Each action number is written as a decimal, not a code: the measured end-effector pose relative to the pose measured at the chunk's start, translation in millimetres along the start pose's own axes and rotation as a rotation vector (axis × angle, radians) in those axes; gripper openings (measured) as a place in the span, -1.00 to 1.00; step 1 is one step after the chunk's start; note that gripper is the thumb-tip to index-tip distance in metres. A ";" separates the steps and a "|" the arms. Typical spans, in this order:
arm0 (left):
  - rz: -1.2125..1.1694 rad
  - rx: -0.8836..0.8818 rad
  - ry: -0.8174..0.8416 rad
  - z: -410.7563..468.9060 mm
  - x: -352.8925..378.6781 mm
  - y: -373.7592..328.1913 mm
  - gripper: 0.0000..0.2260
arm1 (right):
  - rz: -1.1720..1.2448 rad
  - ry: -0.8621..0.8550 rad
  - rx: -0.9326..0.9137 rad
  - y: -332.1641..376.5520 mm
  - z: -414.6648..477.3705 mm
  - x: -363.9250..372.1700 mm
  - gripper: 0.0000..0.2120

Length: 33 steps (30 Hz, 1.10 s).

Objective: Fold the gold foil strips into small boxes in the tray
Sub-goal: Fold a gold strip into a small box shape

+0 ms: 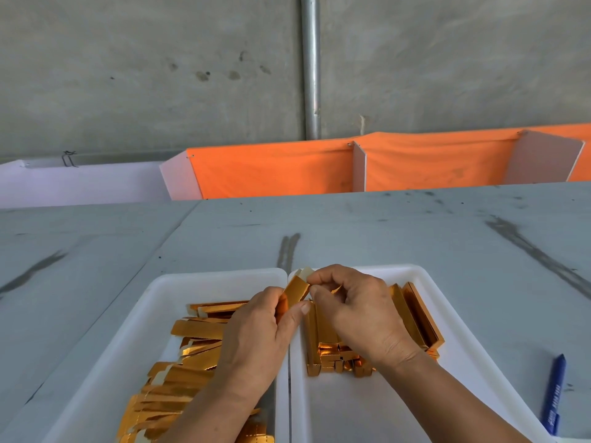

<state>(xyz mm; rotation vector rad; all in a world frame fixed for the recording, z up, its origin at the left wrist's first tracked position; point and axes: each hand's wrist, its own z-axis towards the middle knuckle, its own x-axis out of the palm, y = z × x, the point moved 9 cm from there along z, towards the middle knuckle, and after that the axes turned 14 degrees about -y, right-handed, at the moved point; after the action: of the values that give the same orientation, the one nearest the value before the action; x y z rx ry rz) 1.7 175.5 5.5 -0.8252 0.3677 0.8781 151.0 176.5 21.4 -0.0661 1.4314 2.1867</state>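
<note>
We hold one strip over the seam between left tray and right tray, its long axis running 7 to 1 o'clock. Our left grip pinches its lower half. Our right grip, at 3 o'clock, pinches the upper edge. Finished boxes lie at 4 o'clock, nearer the right grip.

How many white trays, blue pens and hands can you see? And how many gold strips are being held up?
Trays: 2, the left tray and the right tray
Pens: 1, the blue pen
Hands: 2, the left hand and the right hand
Strips held: 1, the gold strip
Total: 6
</note>
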 end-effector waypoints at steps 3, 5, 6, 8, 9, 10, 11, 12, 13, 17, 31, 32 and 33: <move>0.004 0.025 -0.016 -0.3 -0.8 -2.2 -0.60 | 0.097 0.065 0.118 -10.2 -1.3 6.3 -0.84; 0.011 0.030 -0.024 -0.1 -1.3 -2.8 -0.58 | 0.164 0.115 0.184 -13.5 -2.9 10.0 -0.82; 0.014 0.032 -0.028 0.1 -1.2 -3.3 -0.58 | 0.190 0.143 0.205 -13.1 -3.6 11.6 -0.83; 0.022 0.040 -0.039 0.5 -1.8 -4.0 -0.59 | 0.212 0.202 0.219 -9.5 -5.2 14.0 -0.86; 0.028 0.048 -0.047 0.5 -2.8 -4.3 -0.58 | 0.210 0.232 0.225 -7.6 -6.2 15.6 -0.86; 0.034 0.059 -0.055 0.6 -3.8 -4.7 -0.55 | 0.204 0.262 0.236 -6.6 -7.8 17.4 -0.86; 0.043 0.068 -0.062 0.7 -4.8 -4.9 -0.52 | 0.198 0.294 0.251 -6.0 -9.6 19.4 -0.86; 0.058 0.077 -0.066 0.7 -5.8 -5.1 -0.49 | 0.187 0.325 0.264 -5.7 -11.6 21.4 -0.84; 0.082 0.089 -0.065 0.9 -6.3 -6.0 -0.46 | 0.168 0.351 0.270 -5.5 -13.6 23.3 -0.83; 0.216 0.153 -0.027 -0.3 -2.7 -11.3 -0.37 | 0.052 0.344 0.248 -6.6 -14.2 23.7 -0.87; 0.059 0.118 0.017 -2.1 -1.2 -17.2 -0.48 | -0.007 0.005 0.046 1.2 3.6 -8.9 -0.80; 0.048 0.120 0.021 -2.5 -1.1 -17.5 -0.48 | -0.018 -0.009 0.028 1.3 5.0 -10.1 -0.78; 0.044 0.122 0.025 -2.4 -0.8 -18.1 -0.49 | -0.046 -0.014 0.006 1.0 5.8 -9.6 -0.77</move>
<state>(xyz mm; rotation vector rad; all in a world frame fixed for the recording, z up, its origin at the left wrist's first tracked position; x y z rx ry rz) 15.7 166.5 13.2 -0.7180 0.4587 0.8782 160.2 177.3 27.8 -0.0809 1.4147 2.1420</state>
